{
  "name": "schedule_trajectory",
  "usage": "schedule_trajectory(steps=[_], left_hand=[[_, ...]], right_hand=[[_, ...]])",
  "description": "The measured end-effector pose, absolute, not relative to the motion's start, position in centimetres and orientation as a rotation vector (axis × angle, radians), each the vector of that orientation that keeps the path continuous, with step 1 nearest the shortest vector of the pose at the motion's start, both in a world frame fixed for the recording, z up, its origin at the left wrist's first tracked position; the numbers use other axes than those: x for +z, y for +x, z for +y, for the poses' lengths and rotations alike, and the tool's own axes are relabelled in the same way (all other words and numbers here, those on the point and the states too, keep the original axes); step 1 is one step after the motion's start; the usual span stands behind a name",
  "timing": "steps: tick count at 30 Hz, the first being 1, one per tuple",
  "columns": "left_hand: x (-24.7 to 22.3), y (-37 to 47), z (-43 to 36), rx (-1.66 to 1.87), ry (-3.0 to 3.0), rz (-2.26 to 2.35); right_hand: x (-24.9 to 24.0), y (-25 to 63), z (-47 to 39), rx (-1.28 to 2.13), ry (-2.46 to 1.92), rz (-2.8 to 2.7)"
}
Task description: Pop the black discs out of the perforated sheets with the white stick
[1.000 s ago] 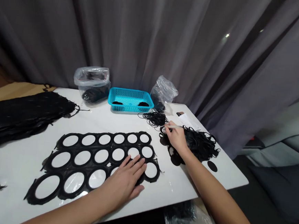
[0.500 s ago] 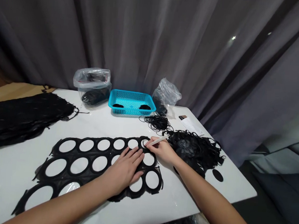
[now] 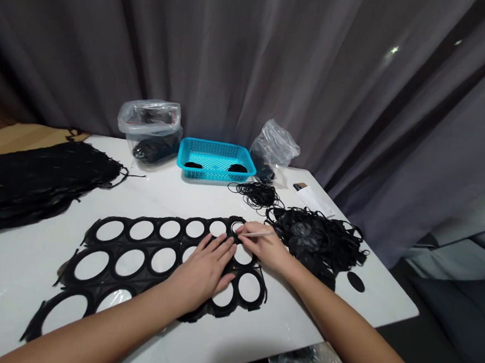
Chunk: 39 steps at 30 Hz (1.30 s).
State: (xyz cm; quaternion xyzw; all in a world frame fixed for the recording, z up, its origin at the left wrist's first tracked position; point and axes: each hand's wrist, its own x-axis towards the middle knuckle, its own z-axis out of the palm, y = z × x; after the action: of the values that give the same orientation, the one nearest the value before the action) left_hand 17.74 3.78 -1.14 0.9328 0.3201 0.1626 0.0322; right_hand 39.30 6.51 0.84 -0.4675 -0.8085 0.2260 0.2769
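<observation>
A black sheet [image 3: 115, 250] with rows of round holes lies flat on the white table, which shows through the holes. My left hand [image 3: 205, 273] rests palm down on its right part, fingers stretched out and a little apart, covering some of the holes. In my right hand [image 3: 267, 248] is a slim, pale, pen-like tool [image 3: 255, 234], pinched between the fingers. The tool's tip is at the hole in the sheet's far right corner, where a thin ring shows. Exactly what the tip touches is too small to tell.
Right of the sheet lie a heap of black strips [image 3: 325, 241], thin black rings [image 3: 258, 195] and a loose black disc [image 3: 356, 281]. A blue basket [image 3: 215, 176] with black pieces stands behind, between two clear plastic bags [image 3: 149, 119]. Stacked black sheets [image 3: 36, 179] lie left.
My right hand has turned slightly, and the pen-like tool now lies flatter, its tip still at the corner hole. My left hand stays on the sheet. The view has shifted slightly.
</observation>
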Motion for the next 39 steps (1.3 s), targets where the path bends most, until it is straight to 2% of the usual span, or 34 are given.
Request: schedule_trajectory(steps=[4,8,10,13,18,21,34,36,39], left_hand=[[-0.9,17.9,3.8,0.462,2.858,0.990],[-0.4,17.9,3.8,0.408,2.850,0.990],[0.0,17.6,3.8,0.391,2.857,0.959],[0.2,16.4,3.9,0.397,2.877,0.982],[-0.2,13.6,4.1,0.473,2.880,1.140],[-0.6,12.8,4.0,0.493,2.862,1.105],[-0.9,13.0,3.9,0.509,2.812,1.114],[-0.9,13.0,3.9,0.501,2.816,1.119],[-1.1,13.0,3.9,0.516,2.813,1.116]], right_hand=[[0.4,39.2,7.4,0.187,-1.246,-2.429],[2.2,41.3,11.7,-0.079,-1.579,-2.106],[3.5,42.3,13.5,-0.041,-1.676,-1.867],[4.4,41.7,13.8,0.244,-1.651,-1.745],[2.9,37.2,10.3,0.785,-1.413,-1.889],[2.0,35.3,8.6,0.943,-1.291,-1.970],[1.6,35.0,8.2,0.916,-1.237,-2.042],[1.2,34.9,7.8,0.812,-1.191,-2.122],[0.6,34.6,7.1,0.484,-1.108,-2.354]])
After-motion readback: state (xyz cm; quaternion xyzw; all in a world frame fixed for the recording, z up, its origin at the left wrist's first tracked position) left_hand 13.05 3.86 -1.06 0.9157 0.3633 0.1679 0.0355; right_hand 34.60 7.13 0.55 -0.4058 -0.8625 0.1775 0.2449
